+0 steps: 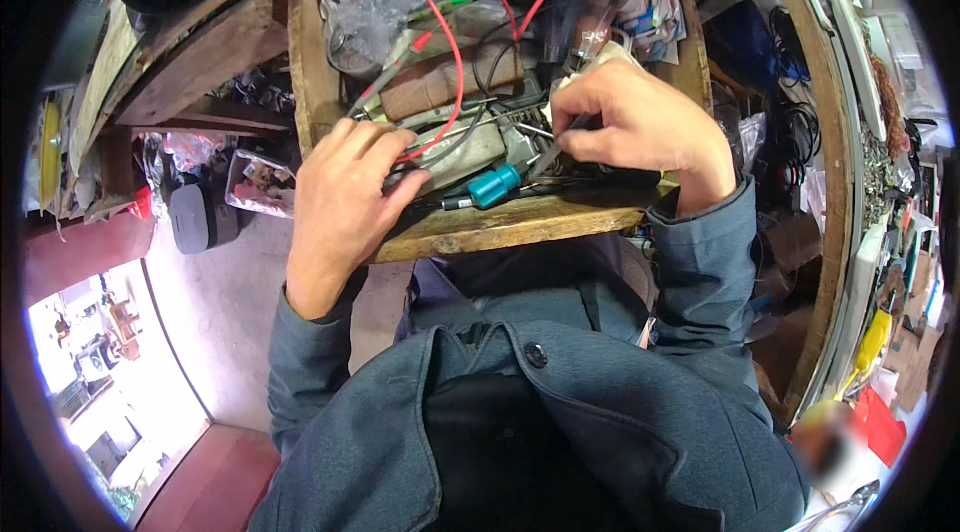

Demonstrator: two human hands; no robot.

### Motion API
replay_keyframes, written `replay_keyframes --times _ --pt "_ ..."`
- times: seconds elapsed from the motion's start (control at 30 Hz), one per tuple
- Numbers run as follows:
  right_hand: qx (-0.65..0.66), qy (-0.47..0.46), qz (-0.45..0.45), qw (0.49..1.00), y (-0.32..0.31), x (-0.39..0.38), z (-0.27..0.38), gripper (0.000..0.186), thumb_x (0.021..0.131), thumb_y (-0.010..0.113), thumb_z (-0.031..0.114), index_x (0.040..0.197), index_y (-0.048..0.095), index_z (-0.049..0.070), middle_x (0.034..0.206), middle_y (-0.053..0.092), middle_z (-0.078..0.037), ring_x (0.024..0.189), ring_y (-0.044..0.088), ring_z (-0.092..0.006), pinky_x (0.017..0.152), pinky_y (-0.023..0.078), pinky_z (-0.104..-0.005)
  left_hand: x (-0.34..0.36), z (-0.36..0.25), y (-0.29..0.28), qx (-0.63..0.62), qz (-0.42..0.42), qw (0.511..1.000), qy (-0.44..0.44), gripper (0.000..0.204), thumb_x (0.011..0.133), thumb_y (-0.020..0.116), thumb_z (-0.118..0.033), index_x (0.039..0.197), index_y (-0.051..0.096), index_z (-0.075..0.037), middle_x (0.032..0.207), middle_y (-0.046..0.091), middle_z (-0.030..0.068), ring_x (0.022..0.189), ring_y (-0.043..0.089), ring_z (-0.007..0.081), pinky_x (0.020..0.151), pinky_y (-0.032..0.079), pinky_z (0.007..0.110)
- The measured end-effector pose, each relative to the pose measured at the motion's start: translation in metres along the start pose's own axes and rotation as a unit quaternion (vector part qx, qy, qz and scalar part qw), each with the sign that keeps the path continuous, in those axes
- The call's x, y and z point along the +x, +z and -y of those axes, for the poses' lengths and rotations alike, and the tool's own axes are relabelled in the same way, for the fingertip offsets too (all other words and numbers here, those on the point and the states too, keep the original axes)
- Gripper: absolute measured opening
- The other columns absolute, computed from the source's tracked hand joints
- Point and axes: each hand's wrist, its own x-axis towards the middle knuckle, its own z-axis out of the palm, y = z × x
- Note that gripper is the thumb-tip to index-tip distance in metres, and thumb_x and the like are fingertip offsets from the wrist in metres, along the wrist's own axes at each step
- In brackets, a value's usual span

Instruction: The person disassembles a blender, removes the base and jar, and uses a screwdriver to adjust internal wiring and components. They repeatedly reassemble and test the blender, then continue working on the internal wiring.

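Note:
Both hands reach into an open wooden drawer (pixel 520 225) crammed with small items. My left hand (pixel 345 182) lies over its left front part, thumb apart from the fingers, by a red cable (pixel 460 82). My right hand (pixel 645 122) is closed in a pinch at the right side; what sits between its fingertips is hidden. Below the fingertips is a grey flat strip (pixel 543 168). Between the hands, a teal cylinder (pixel 495 187) with a black end rests by the front board. A grey oblong piece (pixel 472 154) and a brown block (pixel 450 82) lie behind it.
Papers (pixel 660 7) and clear plastic bags (pixel 375 22) fill the drawer's back. To the left are a wooden shelf (pixel 210 62), a small box of parts (pixel 260 182) and a dark case (pixel 195 217). Coiled black cables (pixel 795 127) hang on the right.

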Motion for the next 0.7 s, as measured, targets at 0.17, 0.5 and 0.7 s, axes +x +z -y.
replay_keyframes --times 0.17,0.5,0.7 --pt "-0.019 0.013 0.098 0.995 0.014 0.005 0.009 0.02 0.074 0.072 0.017 0.083 0.073 0.0 0.076 0.069 -0.022 0.077 0.07 -0.041 0.07 0.054 -0.0481 -0.003 0.006 -0.003 -0.016 0.002 0.998 0.055 0.035 0.073 0.088 -0.016 0.104 0.074 -0.007 0.093 0.062 0.0082 0.088 0.061 0.0308 0.075 0.05 0.041" --pt "-0.126 -0.054 0.011 0.991 0.031 0.012 0.01 0.018 0.076 0.074 0.013 0.074 0.063 0.0 0.07 0.064 -0.022 0.075 0.066 -0.0453 0.065 0.049 -0.0539 -0.01 0.01 -0.004 -0.08 -0.002 0.991 0.103 0.024 0.076 0.087 -0.012 0.097 0.075 -0.013 0.08 0.059 0.0065 0.073 0.059 0.0292 0.065 0.047 0.04" --pt "-0.124 -0.066 -0.063 0.988 0.035 0.017 -0.002 0.018 0.078 0.074 0.013 0.075 0.063 0.0 0.071 0.064 -0.022 0.076 0.066 -0.0451 0.066 0.049 -0.0542 0.027 -0.02 0.004 -0.034 0.252 0.953 0.162 0.027 0.09 0.063 -0.018 0.112 0.078 -0.017 0.081 0.07 0.0146 0.077 0.07 0.036 0.066 0.053 0.046"
